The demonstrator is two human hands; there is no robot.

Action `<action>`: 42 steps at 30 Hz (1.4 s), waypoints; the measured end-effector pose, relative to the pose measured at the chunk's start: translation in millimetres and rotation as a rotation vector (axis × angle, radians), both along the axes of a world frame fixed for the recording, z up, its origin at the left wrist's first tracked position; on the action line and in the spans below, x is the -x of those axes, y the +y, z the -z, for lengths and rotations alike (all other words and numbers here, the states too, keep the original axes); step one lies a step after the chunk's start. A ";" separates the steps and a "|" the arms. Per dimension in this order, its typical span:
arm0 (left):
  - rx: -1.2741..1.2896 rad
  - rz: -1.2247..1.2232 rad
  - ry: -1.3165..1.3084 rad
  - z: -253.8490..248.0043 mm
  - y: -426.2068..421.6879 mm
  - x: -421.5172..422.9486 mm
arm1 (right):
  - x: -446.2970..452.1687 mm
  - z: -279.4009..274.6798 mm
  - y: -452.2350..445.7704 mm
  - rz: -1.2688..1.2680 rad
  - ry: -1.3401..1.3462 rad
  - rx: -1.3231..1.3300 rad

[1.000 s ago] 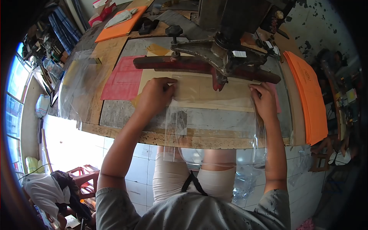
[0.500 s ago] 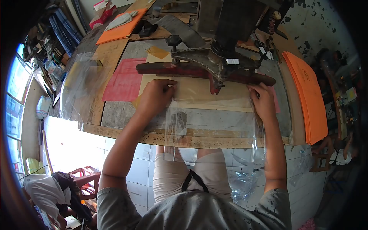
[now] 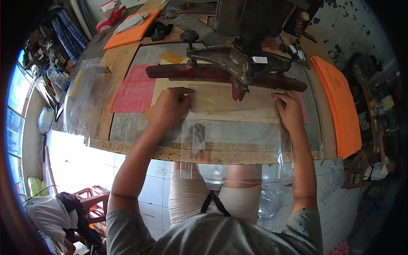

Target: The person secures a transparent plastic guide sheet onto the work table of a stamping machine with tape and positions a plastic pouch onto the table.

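A clear plastic sheet lies over the front of the table and hangs past its edge. My left hand pinches its left side, fingertips near the dark red bar of the press. At the sheet's right side my right hand pinches it too, just below the bar's right end. Beneath the sheet is a beige piece on the grey plate. Pink material lies left of my left hand. The bar appears just above the sheet; whether it touches cannot be told.
Folded orange material lies along the right edge. More orange material with a grey cloth sits at the back left. Clear plastic covers the table's left side. People are partly visible at lower left and far right.
Both hands keep their hold on the sheet in nearly the same place. The view shifts slightly, and my legs have moved apart since half a second ago.
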State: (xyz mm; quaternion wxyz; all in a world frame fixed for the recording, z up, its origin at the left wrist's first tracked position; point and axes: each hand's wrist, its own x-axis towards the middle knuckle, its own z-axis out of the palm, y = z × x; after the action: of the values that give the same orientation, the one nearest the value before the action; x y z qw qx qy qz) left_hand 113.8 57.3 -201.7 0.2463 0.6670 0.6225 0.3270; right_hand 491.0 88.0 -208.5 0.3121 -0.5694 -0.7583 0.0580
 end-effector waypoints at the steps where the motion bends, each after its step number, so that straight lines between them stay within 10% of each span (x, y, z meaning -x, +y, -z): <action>1: 0.009 -0.002 -0.002 -1.5 -0.2 -0.3 | 0.4 -0.5 -0.6 0.001 -0.002 0.002; 42: 0.019 0.008 -0.035 0.5 5.1 1.5 | -2.4 -4.7 2.5 -0.006 -0.006 -0.026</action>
State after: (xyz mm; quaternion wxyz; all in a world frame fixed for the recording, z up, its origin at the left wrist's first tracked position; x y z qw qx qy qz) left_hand 112.3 62.4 -202.2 0.2647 0.6611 0.6187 0.3317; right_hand 493.4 90.5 -203.8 0.3170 -0.5631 -0.7617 0.0471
